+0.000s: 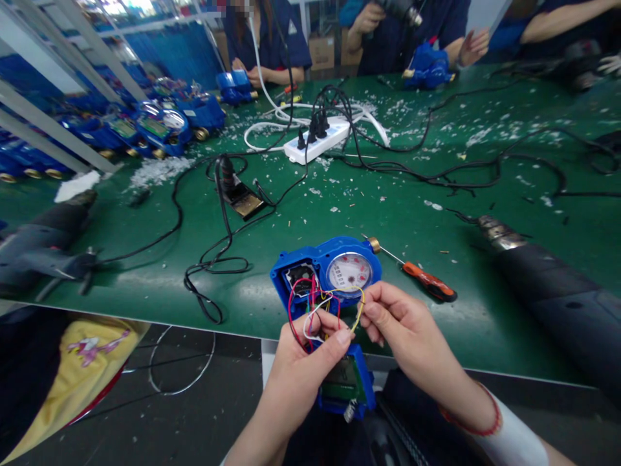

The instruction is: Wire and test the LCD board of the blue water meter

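A blue water meter with a round white dial lies at the table's near edge, its compartment open. Coloured wires run from it to a blue cover with a green circuit board. My left hand grips that cover and the wire bundle, thumb pressed over the wires. My right hand pinches a yellow wire between thumb and forefinger, just beside the dial.
An orange-handled screwdriver lies right of the meter. A soldering iron, black cables and a white power strip sit farther back. Heat guns rest at left and right. Several blue meters are stacked far left. Other people work across the green table.
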{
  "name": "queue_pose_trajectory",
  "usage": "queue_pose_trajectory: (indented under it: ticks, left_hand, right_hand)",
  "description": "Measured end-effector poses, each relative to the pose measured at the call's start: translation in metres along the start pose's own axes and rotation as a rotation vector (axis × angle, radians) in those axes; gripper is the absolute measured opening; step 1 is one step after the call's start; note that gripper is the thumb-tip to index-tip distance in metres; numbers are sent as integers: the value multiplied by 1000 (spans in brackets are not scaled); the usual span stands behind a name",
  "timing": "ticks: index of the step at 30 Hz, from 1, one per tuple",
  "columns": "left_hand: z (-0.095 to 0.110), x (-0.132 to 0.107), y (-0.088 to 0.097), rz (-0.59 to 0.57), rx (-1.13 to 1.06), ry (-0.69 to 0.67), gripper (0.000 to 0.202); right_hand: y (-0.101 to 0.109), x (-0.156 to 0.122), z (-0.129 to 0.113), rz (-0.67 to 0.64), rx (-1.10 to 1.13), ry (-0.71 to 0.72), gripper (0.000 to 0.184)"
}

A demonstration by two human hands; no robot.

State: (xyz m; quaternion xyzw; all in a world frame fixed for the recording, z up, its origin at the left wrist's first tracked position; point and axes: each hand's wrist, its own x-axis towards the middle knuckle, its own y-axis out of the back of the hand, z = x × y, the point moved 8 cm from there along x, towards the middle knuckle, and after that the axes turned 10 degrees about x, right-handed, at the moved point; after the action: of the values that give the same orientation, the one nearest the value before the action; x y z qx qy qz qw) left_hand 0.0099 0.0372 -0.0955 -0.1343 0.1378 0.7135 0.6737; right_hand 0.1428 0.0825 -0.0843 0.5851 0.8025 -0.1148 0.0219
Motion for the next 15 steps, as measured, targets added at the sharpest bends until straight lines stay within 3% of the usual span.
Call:
queue_pose_trajectory:
  ticks: [6,12,15]
  left_hand:
    - [4,2,-4,-92,-36,-16,18]
    - [3,1,-6,-136,-21,-21,19]
    - [4,1,-6,-124,-2,-30,19]
  right_hand:
    - [2,1,-21,41,-347,285,41]
    - [15,0,-22,182,-409,292,38]
    - [20,-4,-16,154,-301,192,37]
